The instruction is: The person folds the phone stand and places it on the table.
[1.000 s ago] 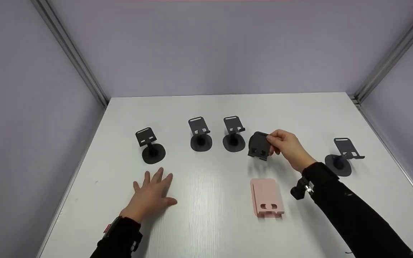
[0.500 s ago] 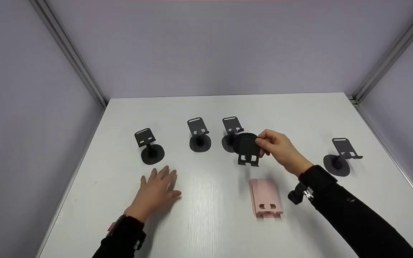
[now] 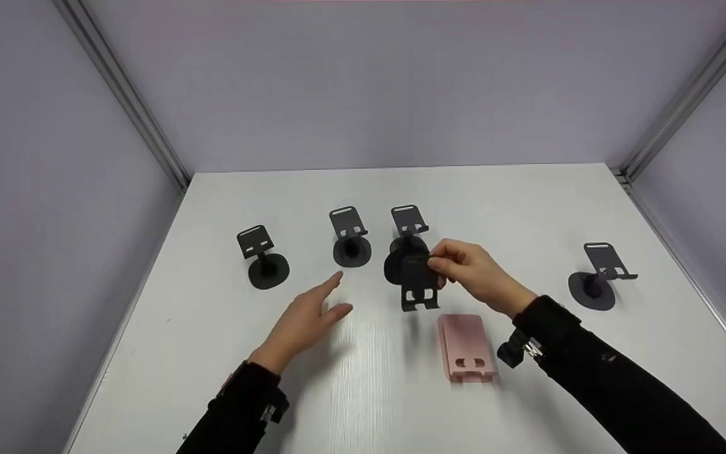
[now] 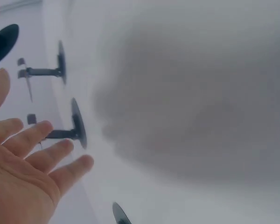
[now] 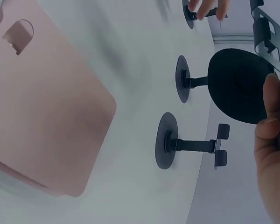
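Note:
My right hand (image 3: 476, 274) pinches the side edge of a black phone stand (image 3: 421, 280), held up over the middle of the table. Its round base faces the camera as a dark disc (image 5: 238, 88) in the right wrist view. The slotted lip points down toward me. To its left, my left hand (image 3: 303, 321) hovers with fingers extended and thumb apart, holding nothing. That palm (image 4: 18, 186) and its spread fingers show in the left wrist view. Just right and nearer lies a pink phone stand (image 3: 467, 347), folded flat.
Behind the hands, two black phone stands, one at the centre (image 3: 351, 251) and one beside it (image 3: 408, 219), stand upright; the held one partly covers the latter. Another stand (image 3: 268, 271) is at left, and one more (image 3: 593, 291) at right. Pale walls enclose the white table (image 3: 212, 353).
My right hand has carried the black phone stand left and nearer, turning it so its round base shows. My left hand has left its place at the left and moved right toward it.

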